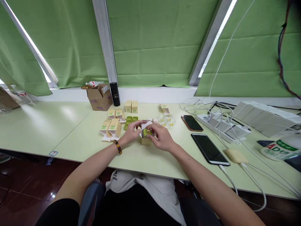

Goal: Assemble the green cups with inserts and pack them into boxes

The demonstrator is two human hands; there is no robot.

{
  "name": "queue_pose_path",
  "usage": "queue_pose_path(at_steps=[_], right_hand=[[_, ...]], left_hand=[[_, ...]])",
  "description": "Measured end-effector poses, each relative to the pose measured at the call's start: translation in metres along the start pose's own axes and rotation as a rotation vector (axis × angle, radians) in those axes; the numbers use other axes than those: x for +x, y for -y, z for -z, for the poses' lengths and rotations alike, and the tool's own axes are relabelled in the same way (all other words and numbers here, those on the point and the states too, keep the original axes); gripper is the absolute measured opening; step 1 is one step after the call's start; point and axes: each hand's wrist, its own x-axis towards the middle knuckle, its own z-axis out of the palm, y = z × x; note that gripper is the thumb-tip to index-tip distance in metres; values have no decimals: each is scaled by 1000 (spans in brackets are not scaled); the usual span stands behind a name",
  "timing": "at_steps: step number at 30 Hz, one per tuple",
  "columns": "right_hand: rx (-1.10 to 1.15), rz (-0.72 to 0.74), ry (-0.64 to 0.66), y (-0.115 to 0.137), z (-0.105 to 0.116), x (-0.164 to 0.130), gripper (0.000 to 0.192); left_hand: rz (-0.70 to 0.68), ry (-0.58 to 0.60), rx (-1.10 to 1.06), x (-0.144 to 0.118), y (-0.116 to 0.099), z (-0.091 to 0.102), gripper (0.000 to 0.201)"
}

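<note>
My left hand (132, 131) and my right hand (161, 137) meet at the middle of the table over a small tan box (146, 141) with white flaps open. A green round jar (147, 133) sits in the box's mouth, gripped between the fingers of both hands. A beaded bracelet is on my left wrist. Just left lie several tan boxes with green labels (112, 127). Behind my hands are small green jars (130, 119) and clear lids with yellow centres (167, 121).
A cardboard carton (100, 97) and a black cylinder (115, 94) stand at the back by the window sill. Two phones (209, 148) (191, 122) lie right of my hands, with a power strip (221, 125), white cables, white boxes (263, 114) and a tape roll (279, 149).
</note>
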Motion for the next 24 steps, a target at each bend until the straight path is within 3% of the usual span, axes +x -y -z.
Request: queue_pose_path(at_steps=[1,5,16,24], right_hand=[[-10,6,-2,0,-1,0,2],[-6,4,-30,-2,-6,1,13],[55,-11,-81,-7,-15,-1,16],[47,-77,-27,-11,-16,0,20]], left_hand=[[2,-2,3,0,0,0,57],[7,-2,15,0,-2,0,56],[15,5,47,0,-3,0,58],[7,15,65,0,-3,1,61]])
